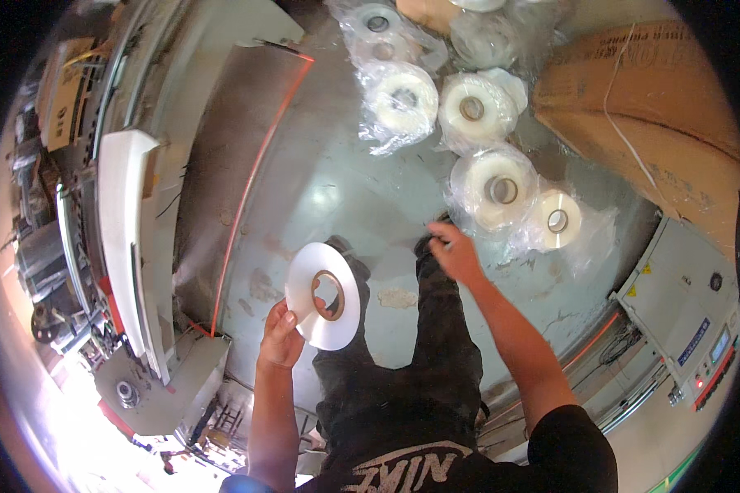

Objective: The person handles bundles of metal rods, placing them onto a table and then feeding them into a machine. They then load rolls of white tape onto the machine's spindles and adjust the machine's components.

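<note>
A white film roll with a brown cardboard core is gripped at its lower left edge by my left hand, thumb on the near face and the other fingers behind it. The roll is held up, tilted, in front of my left leg. My right hand is in the air above my right foot, away from the roll. Its fingers are partly curled and a little blurred, so what they do is hard to make out. Nearest to it on the floor is a plastic-wrapped film roll, with a smaller roll beside that one.
More wrapped rolls lie on the grey floor ahead. A large cardboard box stands at the far right, above a grey control cabinet. A long machine runs along the left, by an orange strip.
</note>
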Available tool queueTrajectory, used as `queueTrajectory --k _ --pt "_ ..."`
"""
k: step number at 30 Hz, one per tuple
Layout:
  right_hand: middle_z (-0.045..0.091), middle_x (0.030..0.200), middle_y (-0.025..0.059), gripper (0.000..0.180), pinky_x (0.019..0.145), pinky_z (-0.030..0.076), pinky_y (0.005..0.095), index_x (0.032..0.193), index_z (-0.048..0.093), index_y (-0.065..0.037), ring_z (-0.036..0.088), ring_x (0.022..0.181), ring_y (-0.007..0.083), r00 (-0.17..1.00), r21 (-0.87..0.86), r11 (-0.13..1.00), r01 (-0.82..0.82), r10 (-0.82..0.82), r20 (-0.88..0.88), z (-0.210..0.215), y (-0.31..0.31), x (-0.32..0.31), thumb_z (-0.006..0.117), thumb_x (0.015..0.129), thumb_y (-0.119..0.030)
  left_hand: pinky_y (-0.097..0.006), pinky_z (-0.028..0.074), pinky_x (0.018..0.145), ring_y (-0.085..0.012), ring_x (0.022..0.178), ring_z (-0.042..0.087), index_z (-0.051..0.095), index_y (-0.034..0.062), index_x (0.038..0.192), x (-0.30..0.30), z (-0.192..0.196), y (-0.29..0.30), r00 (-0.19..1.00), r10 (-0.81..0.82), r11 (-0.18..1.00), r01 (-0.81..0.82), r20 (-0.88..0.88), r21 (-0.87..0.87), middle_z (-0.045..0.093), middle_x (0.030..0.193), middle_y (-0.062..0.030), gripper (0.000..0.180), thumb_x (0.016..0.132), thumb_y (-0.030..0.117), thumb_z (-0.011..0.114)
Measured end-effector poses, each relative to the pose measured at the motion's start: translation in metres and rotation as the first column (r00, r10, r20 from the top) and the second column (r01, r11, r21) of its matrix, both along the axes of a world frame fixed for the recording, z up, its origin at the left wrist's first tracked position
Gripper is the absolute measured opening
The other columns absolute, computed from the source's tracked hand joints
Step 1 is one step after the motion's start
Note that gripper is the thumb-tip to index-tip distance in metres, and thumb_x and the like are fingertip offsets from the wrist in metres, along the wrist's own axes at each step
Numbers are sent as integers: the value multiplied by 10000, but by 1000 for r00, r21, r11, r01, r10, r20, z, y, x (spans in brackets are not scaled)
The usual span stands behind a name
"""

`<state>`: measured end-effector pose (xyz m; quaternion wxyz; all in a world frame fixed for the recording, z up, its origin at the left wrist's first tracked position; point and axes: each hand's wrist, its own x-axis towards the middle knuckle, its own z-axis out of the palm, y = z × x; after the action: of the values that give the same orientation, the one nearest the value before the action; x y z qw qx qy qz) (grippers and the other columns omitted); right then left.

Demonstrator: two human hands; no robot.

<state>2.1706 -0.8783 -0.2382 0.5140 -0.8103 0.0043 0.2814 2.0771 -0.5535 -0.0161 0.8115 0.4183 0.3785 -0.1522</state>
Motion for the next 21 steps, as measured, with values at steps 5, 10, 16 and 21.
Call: queueTrajectory --k 5,10,16,21 --pt "630 1220 163 485 1034 449 405 1290 589 -57 594 1156 345 867 -8 947 -322 298 401 138 122 -2 661 810 -68 -387 504 974 -238 1026 667 522 -73 1306 -24 43 26 996 -4 992 15 85 -125 677 1143 -154 690 832 371 754" --pt "635 1153 166 276 895 492 450 1140 627 -51 611 1038 374 743 -177 793 -583 609 278 143 143 -5 625 870 -109 -355 501 942 -207 1002 667 587 -37 1253 -33 86 46 990 -33 991 50 140 -121 703 1084 -113 594 834 348 756" --pt "659 956 189 155 850 517 460 933 635 -33 652 964 393 786 -426 821 -381 530 319 130 -1 12 484 912 -62 -337 486 936 -178 1007 651 579 -27 1290 -73 131 94 983 -91 996 93 156 -1 701 1091 -87 618 842 366 744" --pt "659 981 173 184 842 499 445 974 629 -36 632 956 384 889 -503 851 -153 340 306 115 -167 45 467 972 -124 -328 460 964 -168 1035 633 579 -22 1307 -94 152 105 985 -64 995 51 160 88 697 1110 -77 623 836 347 752"
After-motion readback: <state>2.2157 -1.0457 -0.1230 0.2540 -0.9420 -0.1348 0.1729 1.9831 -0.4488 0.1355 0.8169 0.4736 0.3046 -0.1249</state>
